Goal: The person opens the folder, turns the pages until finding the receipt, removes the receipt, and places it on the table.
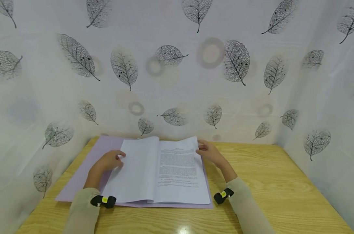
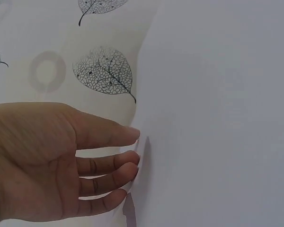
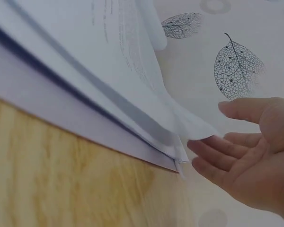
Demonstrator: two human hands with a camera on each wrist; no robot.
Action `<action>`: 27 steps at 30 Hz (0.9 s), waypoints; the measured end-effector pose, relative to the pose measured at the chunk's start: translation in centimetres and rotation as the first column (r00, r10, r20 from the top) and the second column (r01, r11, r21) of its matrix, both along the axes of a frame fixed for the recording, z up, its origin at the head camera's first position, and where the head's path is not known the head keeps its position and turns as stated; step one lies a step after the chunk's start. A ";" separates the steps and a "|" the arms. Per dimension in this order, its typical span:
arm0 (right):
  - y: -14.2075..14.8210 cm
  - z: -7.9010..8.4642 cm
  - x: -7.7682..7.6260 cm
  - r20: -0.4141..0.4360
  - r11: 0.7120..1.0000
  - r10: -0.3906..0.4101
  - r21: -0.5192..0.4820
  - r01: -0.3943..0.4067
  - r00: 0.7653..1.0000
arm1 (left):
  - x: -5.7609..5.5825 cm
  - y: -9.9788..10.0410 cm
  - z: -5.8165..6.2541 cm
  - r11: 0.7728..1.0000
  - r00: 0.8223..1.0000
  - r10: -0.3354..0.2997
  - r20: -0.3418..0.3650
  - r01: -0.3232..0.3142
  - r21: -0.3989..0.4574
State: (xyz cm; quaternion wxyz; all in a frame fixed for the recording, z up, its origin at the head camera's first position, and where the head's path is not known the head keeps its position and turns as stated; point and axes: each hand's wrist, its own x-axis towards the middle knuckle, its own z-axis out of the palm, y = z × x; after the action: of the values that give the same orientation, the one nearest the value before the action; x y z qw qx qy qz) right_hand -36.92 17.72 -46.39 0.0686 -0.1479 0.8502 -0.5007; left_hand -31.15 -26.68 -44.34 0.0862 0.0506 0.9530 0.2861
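Folder (image 1: 108,143) lies open on table (image 1: 270,175), 6 o'clock in head view, apparently backing the papers (image 1: 179,196). Left hand (image 1: 108,160) at their 10 o'clock: fingers loosely parted, tips at left page's (image 1: 138,172) edge, seemingly steadying it. Right hand (image 1: 209,152), 2 o'clock: thumb clear, fingers under right page's (image 1: 177,162) raised corner, likely keeping it off those below.

Plenty of room's left on the wood-grain desk (image 1: 270,172) past the right hand (image 1: 210,152), but the way behind the lilac folder (image 1: 99,148) is blocked by leaf-print sheeting (image 1: 191,94).
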 end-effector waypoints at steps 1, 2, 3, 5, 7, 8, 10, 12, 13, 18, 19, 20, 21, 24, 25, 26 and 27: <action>0.0 0.1 0.0 0.007 1.000 0.010 -0.023 -0.010 1.000 | 0.0 0.0 0.0 1.000 1.000 -0.009 -0.007 0.009 -0.006; 0.1 0.2 0.1 0.016 0.999 0.023 -0.043 -0.022 1.000 | 0.0 0.0 0.0 1.000 1.000 -0.013 -0.012 0.013 -0.009; 0.1 0.2 0.0 0.020 0.998 0.038 -0.059 -0.037 0.999 | 0.0 0.0 0.0 1.000 1.000 -0.019 -0.014 0.019 -0.009; 0.1 0.3 0.0 0.025 0.992 0.086 -0.094 -0.083 0.996 | 0.0 0.0 0.0 1.000 0.999 -0.028 -0.017 0.028 -0.009; 0.0 0.4 0.0 0.027 0.985 0.128 -0.122 -0.124 0.991 | 0.0 0.0 -0.1 1.000 1.000 -0.028 -0.012 0.028 -0.010; 0.0 0.4 0.0 0.033 0.981 0.143 -0.138 -0.137 0.989 | 0.0 0.0 -0.1 1.000 1.000 -0.024 -0.009 0.024 -0.010; 0.0 0.6 0.1 0.044 0.973 0.167 -0.169 -0.157 0.985 | -0.1 -0.1 -0.2 1.000 1.000 -0.027 -0.007 0.027 -0.014; -0.1 0.8 0.2 0.070 0.967 0.169 -0.203 -0.152 0.983 | -0.1 0.0 -0.2 0.999 1.000 -0.029 -0.005 0.029 -0.014; -0.1 0.9 0.3 0.085 0.964 0.171 -0.222 -0.148 0.982 | -0.1 -0.1 -0.2 0.999 1.000 -0.031 -0.007 0.031 -0.016; -0.4 1.1 0.2 0.132 0.937 0.210 -0.311 -0.161 0.969 | 0.0 0.1 0.0 0.999 0.999 -0.034 -0.014 0.034 -0.018; -0.4 1.2 0.2 0.136 0.931 0.219 -0.324 -0.165 0.966 | 0.0 0.1 0.0 0.999 0.999 -0.032 -0.014 0.032 -0.017; -0.5 1.2 0.1 0.140 0.925 0.232 -0.337 -0.174 0.963 | 0.0 0.2 0.1 0.999 0.999 -0.031 -0.013 0.031 -0.015; -0.5 1.3 0.1 0.144 0.919 0.244 -0.349 -0.181 0.959 | 0.0 0.2 0.1 0.999 0.999 -0.031 -0.013 0.031 -0.015; -0.7 1.5 0.2 0.147 0.903 0.280 -0.375 -0.209 0.949 | 0.0 0.2 0.1 1.000 1.000 -0.028 -0.006 0.028 -0.014; -0.8 1.6 0.3 0.148 0.898 0.292 -0.383 -0.218 0.945 | 0.0 0.2 0.1 1.000 1.000 -0.027 -0.004 0.027 -0.014; -0.9 1.7 0.3 0.147 0.894 0.303 -0.386 -0.228 0.941 | 0.0 0.2 0.1 1.000 1.000 -0.025 -0.001 0.025 -0.013; -1.0 1.8 0.4 0.140 0.891 0.312 -0.386 -0.238 0.940 | -0.1 0.1 0.0 1.000 1.000 -0.026 0.000 0.026 -0.014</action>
State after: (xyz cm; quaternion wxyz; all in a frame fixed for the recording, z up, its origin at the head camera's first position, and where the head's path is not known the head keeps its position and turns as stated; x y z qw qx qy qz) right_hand -36.50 16.76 -44.63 0.1951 -0.2268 0.7020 -0.6463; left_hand -31.23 -26.54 -44.33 0.0900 0.0624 0.9542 0.2783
